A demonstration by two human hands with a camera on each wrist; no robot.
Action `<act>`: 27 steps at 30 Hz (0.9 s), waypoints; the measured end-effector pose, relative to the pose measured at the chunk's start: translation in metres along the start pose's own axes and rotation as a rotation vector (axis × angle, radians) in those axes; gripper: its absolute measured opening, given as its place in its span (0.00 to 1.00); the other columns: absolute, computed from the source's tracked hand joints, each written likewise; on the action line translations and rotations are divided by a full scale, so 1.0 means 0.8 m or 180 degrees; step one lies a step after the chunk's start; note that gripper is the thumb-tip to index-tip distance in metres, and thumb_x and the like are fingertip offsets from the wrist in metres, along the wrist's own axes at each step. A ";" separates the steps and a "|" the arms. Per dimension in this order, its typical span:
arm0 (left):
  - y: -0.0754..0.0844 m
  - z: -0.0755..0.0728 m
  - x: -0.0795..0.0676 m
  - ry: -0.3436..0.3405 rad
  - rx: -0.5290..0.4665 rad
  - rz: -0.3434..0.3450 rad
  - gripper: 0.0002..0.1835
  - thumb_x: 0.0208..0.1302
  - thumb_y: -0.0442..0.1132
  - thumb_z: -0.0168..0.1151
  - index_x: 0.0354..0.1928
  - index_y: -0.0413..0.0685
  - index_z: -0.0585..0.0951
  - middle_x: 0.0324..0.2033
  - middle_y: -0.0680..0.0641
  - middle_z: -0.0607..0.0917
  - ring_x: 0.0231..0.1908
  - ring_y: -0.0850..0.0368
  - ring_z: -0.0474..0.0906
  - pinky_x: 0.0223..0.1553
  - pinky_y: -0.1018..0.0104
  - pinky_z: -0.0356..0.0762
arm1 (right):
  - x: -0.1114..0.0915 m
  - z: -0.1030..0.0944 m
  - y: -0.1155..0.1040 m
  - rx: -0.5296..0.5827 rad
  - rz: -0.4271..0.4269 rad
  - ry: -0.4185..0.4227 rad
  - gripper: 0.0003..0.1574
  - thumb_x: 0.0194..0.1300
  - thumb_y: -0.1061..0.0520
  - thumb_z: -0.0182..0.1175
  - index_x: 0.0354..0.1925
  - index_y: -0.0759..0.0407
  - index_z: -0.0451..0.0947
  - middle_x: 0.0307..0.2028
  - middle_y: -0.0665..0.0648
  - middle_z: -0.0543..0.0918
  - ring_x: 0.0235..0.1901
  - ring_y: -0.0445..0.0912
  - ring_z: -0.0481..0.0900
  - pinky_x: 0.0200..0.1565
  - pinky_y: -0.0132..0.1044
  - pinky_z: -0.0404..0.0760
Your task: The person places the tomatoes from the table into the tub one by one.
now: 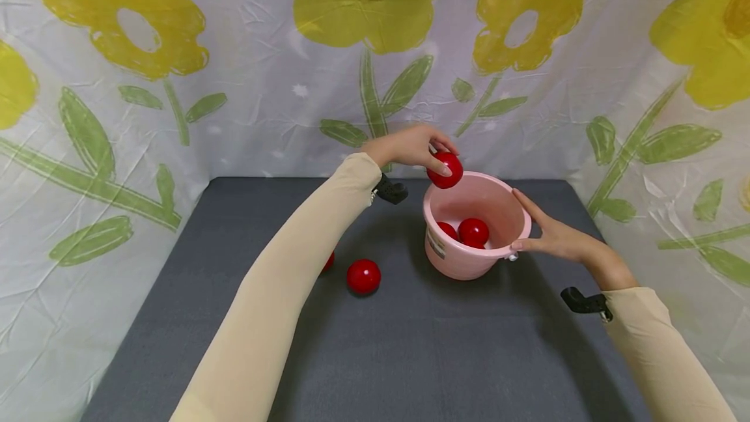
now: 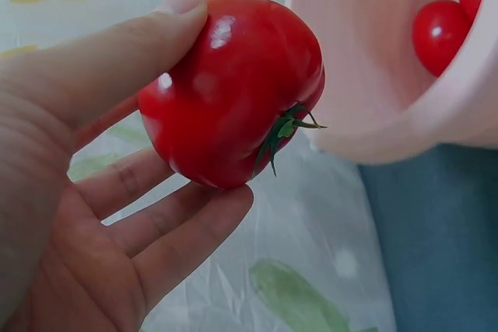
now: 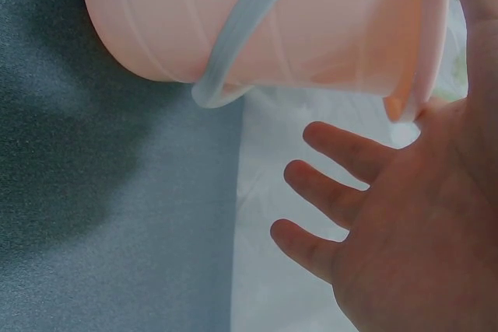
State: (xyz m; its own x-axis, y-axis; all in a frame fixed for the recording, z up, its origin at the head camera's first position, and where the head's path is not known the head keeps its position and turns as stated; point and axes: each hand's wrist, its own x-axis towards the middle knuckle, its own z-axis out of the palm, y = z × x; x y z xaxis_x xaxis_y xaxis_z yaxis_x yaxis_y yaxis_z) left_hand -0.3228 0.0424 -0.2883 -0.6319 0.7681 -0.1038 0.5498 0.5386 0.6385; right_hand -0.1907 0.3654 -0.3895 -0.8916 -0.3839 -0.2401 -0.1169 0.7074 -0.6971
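Note:
My left hand [image 1: 413, 146] grips a red tomato [image 1: 445, 170] between thumb and fingers, above the left rim of a pink bucket [image 1: 463, 266]. In the left wrist view, the held tomato [image 2: 233, 87] shows its green stem. Red tomatoes [image 1: 473, 232] lie inside the bucket. My right hand [image 1: 556, 238] touches the bucket's right rim, thumb and index finger spread along it. The right wrist view shows the other three fingers [image 3: 334, 200] extended, off the bucket. Another tomato [image 1: 363, 277] sits on the table, left of the bucket.
One more tomato [image 1: 329, 262] is mostly hidden behind my left forearm. The dark grey table [image 1: 457, 357] meets a flowered curtain [image 1: 258, 109] at the back and sides. A pale handle [image 3: 241, 25] hangs along the bucket's outside.

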 end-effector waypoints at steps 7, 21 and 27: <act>0.012 0.008 0.018 -0.0101 -0.0070 -0.0016 0.25 0.62 0.45 0.68 0.62 0.53 0.79 0.60 0.49 0.81 0.60 0.55 0.74 0.52 0.66 0.83 | 0.001 -0.001 0.000 -0.0009 0.0026 -0.0020 0.71 0.61 0.47 0.67 0.78 0.36 0.23 0.79 0.63 0.34 0.74 0.71 0.41 0.63 0.78 0.55; 0.034 0.021 0.040 -0.0325 0.0024 -0.0065 0.27 0.61 0.44 0.69 0.63 0.52 0.78 0.61 0.48 0.79 0.60 0.55 0.75 0.53 0.68 0.82 | 0.000 -0.002 -0.002 0.0013 0.0077 -0.0048 0.69 0.62 0.45 0.65 0.77 0.34 0.22 0.79 0.64 0.35 0.75 0.70 0.40 0.65 0.77 0.55; 0.036 0.030 0.052 -0.0427 -0.0059 -0.0016 0.25 0.61 0.43 0.69 0.62 0.51 0.79 0.61 0.47 0.80 0.60 0.55 0.75 0.53 0.70 0.82 | 0.001 -0.003 -0.001 0.0011 0.0064 -0.0064 0.69 0.62 0.44 0.65 0.78 0.34 0.22 0.79 0.64 0.35 0.75 0.70 0.40 0.65 0.76 0.55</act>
State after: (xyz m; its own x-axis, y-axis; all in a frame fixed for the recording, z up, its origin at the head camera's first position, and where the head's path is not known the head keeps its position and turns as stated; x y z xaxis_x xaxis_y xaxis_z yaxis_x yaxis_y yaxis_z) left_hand -0.3200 0.0981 -0.2923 -0.5553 0.8054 -0.2073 0.5357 0.5371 0.6516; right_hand -0.1924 0.3658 -0.3876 -0.8847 -0.3815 -0.2678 -0.0973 0.7130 -0.6944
